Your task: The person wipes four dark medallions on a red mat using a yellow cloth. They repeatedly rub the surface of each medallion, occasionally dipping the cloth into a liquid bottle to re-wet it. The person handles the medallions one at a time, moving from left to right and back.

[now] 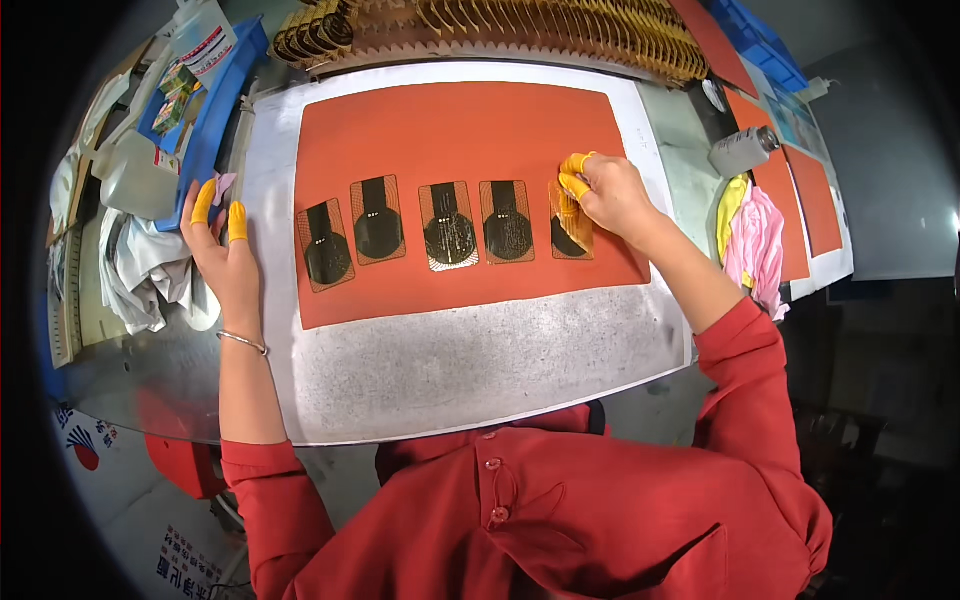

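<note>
On the orange-red mat (460, 120) lie several thin dark rectangular panels with rounded corners and fine gold patterning, among them one at the middle (450, 228) with pale specks and streaks. At the row's right end, my right hand (615, 195), with yellow finger cots, pinches the upper edge of a gold-sheened sheet (570, 215). This sheet looks tilted over a dark panel; whether the two are separate I cannot tell. My left hand (228, 255) is at the mat's left, beside the blue tray, its cot-covered fingers apart. A small pink scrap (223, 186) shows behind those fingers.
A rack of many gold-edged panels (560, 35) spans the far side. At left are the blue tray (215, 110), a translucent jug (135, 175) and white cloths (150, 265). A grey bottle (742, 152) and a pink cloth (755, 240) lie at right.
</note>
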`<state>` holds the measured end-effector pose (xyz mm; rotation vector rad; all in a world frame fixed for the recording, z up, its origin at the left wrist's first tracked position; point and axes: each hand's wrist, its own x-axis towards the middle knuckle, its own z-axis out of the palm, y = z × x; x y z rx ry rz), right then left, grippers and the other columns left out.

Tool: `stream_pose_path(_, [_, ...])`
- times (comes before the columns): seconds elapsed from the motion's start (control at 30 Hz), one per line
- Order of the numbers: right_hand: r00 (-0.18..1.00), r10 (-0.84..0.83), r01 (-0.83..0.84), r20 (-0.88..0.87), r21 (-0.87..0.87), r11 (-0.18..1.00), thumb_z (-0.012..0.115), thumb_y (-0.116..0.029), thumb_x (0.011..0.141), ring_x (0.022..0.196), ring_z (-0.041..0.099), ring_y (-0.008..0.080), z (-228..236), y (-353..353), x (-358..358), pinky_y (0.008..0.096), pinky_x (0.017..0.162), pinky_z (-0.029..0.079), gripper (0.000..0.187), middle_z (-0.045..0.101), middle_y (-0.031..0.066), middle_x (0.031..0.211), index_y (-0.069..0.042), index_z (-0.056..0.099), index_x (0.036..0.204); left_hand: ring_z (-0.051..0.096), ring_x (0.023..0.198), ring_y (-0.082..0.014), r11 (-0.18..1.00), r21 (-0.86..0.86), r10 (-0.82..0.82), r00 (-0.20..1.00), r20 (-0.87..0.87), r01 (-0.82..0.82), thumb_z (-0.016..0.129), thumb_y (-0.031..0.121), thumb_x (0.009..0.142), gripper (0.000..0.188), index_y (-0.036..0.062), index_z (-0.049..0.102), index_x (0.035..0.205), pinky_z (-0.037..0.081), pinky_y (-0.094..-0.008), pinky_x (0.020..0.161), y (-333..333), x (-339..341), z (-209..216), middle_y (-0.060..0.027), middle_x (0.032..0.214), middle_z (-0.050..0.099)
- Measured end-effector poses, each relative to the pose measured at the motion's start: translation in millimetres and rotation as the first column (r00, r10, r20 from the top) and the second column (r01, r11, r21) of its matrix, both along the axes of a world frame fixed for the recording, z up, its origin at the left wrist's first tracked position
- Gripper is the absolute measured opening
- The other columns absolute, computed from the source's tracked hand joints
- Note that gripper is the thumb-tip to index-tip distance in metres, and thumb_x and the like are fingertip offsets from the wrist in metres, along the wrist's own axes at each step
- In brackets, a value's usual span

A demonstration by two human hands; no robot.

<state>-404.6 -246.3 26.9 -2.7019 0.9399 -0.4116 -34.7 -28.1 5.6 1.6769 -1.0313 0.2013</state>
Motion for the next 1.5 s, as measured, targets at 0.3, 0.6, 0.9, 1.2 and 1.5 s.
stream_pose_path(0.3, [1.000,-0.004,0.002,0.022,0.097,0.995,0.059,-0.016,0.081,0.068,0.061,0.0332,2,1,-2,0.0404,0.062,0.048,0.012,0.063,0.0153,0.076,-0.004,0.064,0.081,0.043,0.121,-0.0214,0.999,0.021,0.037,0.999,0.000,-0.037,0.056,0.001,0.085,0.039,0.0038,0.050,0.123,0.041,-0.0305,0.094,1,0,2,-0.0105,0.135,0.038])
stream_pose_path(0.6, [0.991,0.118,-0.111,-0.059,0.117,0.987,0.060,-0.010,0.080,0.066,0.060,0.0313,13,2,-9,0.0370,0.061,0.048,0.009,0.062,0.0156,0.074,-0.004,0.064,0.086,0.042,0.121,-0.0220,0.998,0.039,0.055,0.998,0.023,-0.056,0.055,0.001,0.084,0.039,0.0037,0.050,0.123,0.040,-0.0312,0.095,1,1,2,-0.0106,0.136,0.037])
stream_pose_path(0.9, [0.985,0.167,-0.161,-0.035,0.123,0.979,0.059,-0.016,0.081,0.069,0.061,0.0322,13,-5,-15,0.0387,0.063,0.048,0.013,0.063,0.0146,0.076,-0.005,0.065,0.085,0.043,0.120,-0.0205,0.996,0.053,0.069,0.997,0.031,-0.070,0.056,0.002,0.085,0.040,0.0031,0.049,0.124,0.040,-0.0315,0.095,0,0,1,-0.0098,0.136,0.036])
stream_pose_path(1.2, [0.981,0.188,-0.181,-0.044,0.133,0.974,0.060,-0.012,0.081,0.071,0.061,0.0308,14,-12,-5,0.0353,0.063,0.048,0.011,0.062,0.0144,0.079,-0.003,0.062,0.087,0.042,0.121,-0.0213,0.996,0.058,0.064,0.997,0.049,-0.067,0.056,0.001,0.084,0.040,0.0037,0.051,0.123,0.041,-0.0309,0.094,2,0,1,-0.0108,0.137,0.036])
stream_pose_path(1.5, [0.921,0.388,-0.388,0.035,-0.026,0.921,0.062,-0.010,0.074,0.064,0.060,0.0295,-6,30,-30,0.0394,0.055,0.048,0.009,0.061,0.0109,0.072,-0.009,0.064,0.083,0.042,0.120,-0.0203,0.999,0.035,0.037,0.999,0.029,-0.038,0.055,0.002,0.085,0.040,0.0043,0.050,0.124,0.041,-0.0303,0.094,1,1,0,-0.0109,0.135,0.036])
